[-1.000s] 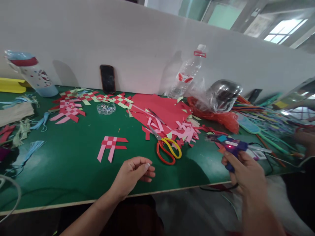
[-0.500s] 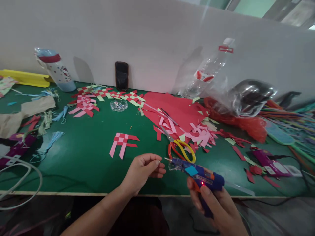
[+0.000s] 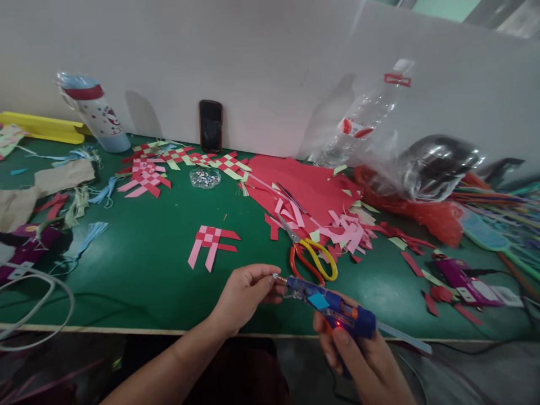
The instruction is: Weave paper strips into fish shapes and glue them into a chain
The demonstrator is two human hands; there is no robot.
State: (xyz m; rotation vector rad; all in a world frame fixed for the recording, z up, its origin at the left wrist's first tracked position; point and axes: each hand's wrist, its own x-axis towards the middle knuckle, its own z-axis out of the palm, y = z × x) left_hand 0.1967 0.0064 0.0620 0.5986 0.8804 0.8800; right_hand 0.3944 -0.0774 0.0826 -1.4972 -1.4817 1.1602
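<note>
Thumb and index finger of my left hand (image 3: 248,295) pinch a tiny whitish piece (image 3: 275,276), too small to name. Wrapped round the handle of a blue hot glue gun (image 3: 333,309), my right hand (image 3: 358,351) keeps its nozzle tip at that piece. A red light glows on the gun, and a clear glue stick (image 3: 405,336) juts from its back. A woven red and pink paper fish (image 3: 208,237) lies flat beyond my left hand. Farther back stands a clear dish (image 3: 205,178) with several small black and white pieces.
Scissors (image 3: 312,256) with red and yellow handles lie behind the glue gun. Red paper (image 3: 299,174) and pink strips (image 3: 352,230) cover the back right. A phone (image 3: 211,125), a flask (image 3: 95,112) and a plastic bottle (image 3: 358,124) stand along the wall. Cables trail at both sides.
The glue gun has moved left, so its nozzle now reaches the tiny piece in my left fingers. My left hand has hardly moved. The view has shifted slightly.
</note>
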